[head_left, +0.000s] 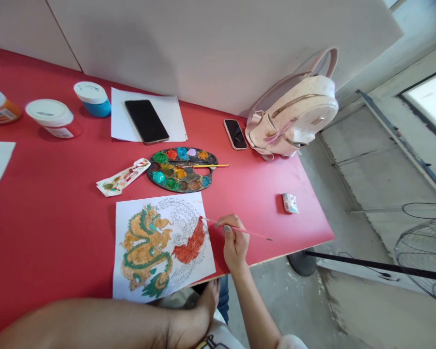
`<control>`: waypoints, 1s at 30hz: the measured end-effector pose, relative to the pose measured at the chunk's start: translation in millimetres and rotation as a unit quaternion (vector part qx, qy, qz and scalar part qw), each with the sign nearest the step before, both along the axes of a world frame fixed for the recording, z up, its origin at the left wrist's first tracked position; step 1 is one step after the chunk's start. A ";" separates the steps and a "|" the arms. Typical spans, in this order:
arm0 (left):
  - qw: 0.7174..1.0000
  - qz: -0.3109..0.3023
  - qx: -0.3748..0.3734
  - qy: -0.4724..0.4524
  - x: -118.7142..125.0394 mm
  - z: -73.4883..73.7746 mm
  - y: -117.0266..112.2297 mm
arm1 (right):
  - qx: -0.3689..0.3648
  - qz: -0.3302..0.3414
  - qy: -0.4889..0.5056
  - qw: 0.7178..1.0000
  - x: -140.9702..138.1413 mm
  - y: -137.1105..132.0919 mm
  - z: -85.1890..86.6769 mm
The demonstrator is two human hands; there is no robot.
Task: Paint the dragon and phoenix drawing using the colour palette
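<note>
Paintbrush with a slim pink handle, gripped in the curled fingers of the right hand, has its tip at the upper end of the red-painted bird on a white paper sheet. The sheet lies at the near edge of the smooth red tabletop, beside a dark oval paint palette bearing a yellow-handled brush. The left hand is low beside the tabletop; its grip cannot be discerned.

On red table: painted sheet of paper along near edge of table top; palette just beyond; stained tissue by palette's left end. Farther back, orange tub, red tub, blue tub, paper stack, small phone beside backpack. Packet toward right end.
</note>
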State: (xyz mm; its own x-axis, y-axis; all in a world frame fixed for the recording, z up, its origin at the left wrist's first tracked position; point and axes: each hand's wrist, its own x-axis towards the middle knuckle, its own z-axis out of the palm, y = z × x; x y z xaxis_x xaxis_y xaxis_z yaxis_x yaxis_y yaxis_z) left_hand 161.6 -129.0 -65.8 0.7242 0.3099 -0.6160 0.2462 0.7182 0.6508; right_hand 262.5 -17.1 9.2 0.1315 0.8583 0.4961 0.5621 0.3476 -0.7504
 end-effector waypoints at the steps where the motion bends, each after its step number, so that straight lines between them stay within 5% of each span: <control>1: 1.000 -0.009 0.016 0.006 -1.5 0.6 0.5 | -0.002 0.002 -0.005 1.000 -0.4 0.0 0.0; 6: 0.996 -0.035 0.046 0.071 -3.2 7.4 5.5 | -0.012 0.020 -0.015 1.000 -0.9 0.1 -0.6; 16: 0.981 -0.014 -0.154 0.115 -4.5 -0.3 16.4 | -0.004 0.034 0.001 0.999 -0.1 -0.8 0.1; 23: 0.996 -0.014 -0.001 0.082 3.3 -22.8 -9.9 | -0.005 0.033 0.016 0.999 0.3 -0.3 -1.2; 30: 0.996 0.017 0.006 0.091 3.6 -11.6 -3.6 | -0.009 0.024 0.023 0.999 0.4 -0.2 -1.6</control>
